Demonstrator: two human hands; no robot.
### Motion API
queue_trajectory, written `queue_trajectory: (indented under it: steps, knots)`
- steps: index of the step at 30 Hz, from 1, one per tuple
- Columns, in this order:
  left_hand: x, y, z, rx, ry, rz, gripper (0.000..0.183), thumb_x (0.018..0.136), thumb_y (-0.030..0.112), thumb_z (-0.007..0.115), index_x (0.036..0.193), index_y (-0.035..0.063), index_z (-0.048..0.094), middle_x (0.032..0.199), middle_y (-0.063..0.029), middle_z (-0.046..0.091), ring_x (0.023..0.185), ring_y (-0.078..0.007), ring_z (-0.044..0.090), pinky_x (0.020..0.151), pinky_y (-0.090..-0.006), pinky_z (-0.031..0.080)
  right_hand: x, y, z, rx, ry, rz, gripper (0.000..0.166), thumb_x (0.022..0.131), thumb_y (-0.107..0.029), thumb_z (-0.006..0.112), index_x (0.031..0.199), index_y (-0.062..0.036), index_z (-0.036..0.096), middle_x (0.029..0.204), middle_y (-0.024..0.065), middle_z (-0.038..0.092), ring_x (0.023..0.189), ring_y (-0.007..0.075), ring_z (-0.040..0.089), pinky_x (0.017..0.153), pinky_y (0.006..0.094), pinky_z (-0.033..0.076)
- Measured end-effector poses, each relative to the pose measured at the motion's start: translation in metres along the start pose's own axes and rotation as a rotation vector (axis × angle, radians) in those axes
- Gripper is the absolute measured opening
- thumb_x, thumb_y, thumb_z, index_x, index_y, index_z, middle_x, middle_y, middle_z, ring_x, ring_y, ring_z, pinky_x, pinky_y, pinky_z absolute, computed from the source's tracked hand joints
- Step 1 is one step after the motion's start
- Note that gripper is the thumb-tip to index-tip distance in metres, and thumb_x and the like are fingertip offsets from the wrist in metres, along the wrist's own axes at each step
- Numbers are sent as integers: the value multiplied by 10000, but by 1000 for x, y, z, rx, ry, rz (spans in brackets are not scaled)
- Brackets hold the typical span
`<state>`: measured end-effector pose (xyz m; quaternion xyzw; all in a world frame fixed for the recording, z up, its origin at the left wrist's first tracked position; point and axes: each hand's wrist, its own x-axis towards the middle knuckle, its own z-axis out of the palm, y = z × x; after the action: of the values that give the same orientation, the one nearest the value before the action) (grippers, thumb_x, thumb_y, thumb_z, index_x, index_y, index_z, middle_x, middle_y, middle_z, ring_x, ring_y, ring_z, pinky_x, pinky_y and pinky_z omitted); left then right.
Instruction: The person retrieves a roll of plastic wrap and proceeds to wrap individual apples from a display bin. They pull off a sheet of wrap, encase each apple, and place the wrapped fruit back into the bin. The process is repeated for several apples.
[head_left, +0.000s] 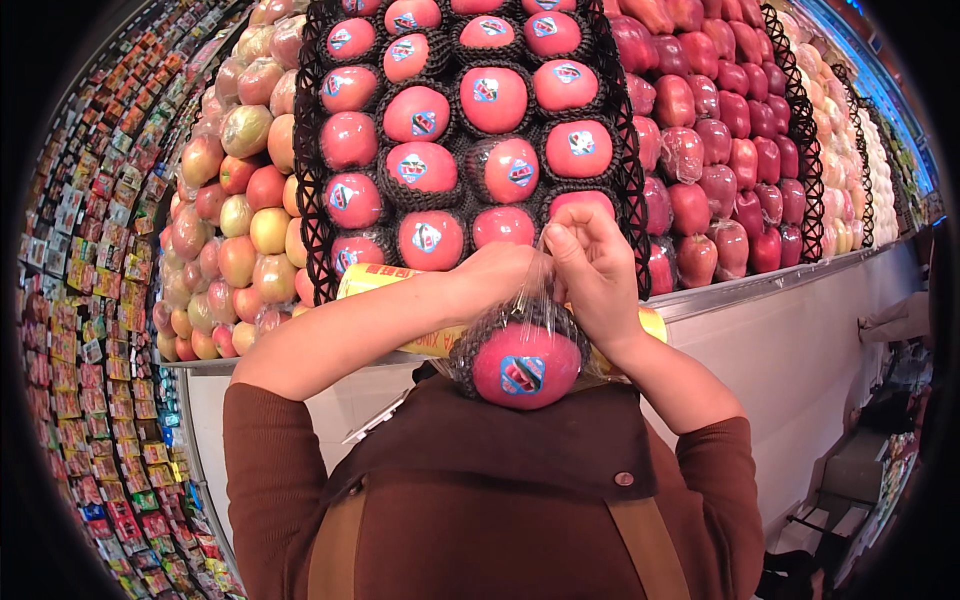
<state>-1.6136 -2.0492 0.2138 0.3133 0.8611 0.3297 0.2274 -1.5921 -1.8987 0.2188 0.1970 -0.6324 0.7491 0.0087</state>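
Observation:
A red apple with a blue sticker, in a black foam net, hangs in front of my chest inside clear plastic film. The film is gathered upward into a narrow neck between my hands. My left hand is at this neck, its fingers mostly hidden behind the film and the wrist. On the other side my right hand pinches the top of the film between thumb and fingers. Behind both forearms lies a yellow roll bearing red writing, across the front of the display.
Netted, stickered apples fill the middle display, between black lattice dividers. Yellow-red apples are piled at left and dark red apples at right. A metal edge runs along the stand's front. Packaged goods line the far left.

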Motion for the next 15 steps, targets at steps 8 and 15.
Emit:
queue_trajectory:
  steps: [8, 15]
  knots:
    - [12, -40, 25, -41, 73, -282, 240, 792, 121, 519, 1018, 48, 559, 931, -211, 613, 895, -364, 600, 721, -439, 476, 3, 9, 13, 157, -126, 170, 132, 957, -156, 495, 963, -26, 475, 719, 16, 562, 582, 44, 492, 511, 170, 375]
    - [-31, 10, -47, -287, 510, -88, 193, 936, 233, 470, 960, 42, 492, 824, -78, 596, 747, -190, 588, 642, -316, 473, 1, 12, 5, 89, -79, 447, 135, 946, -165, 485, 899, -38, 485, 717, 7, 540, 617, 60, 508, 571, 201, 413]
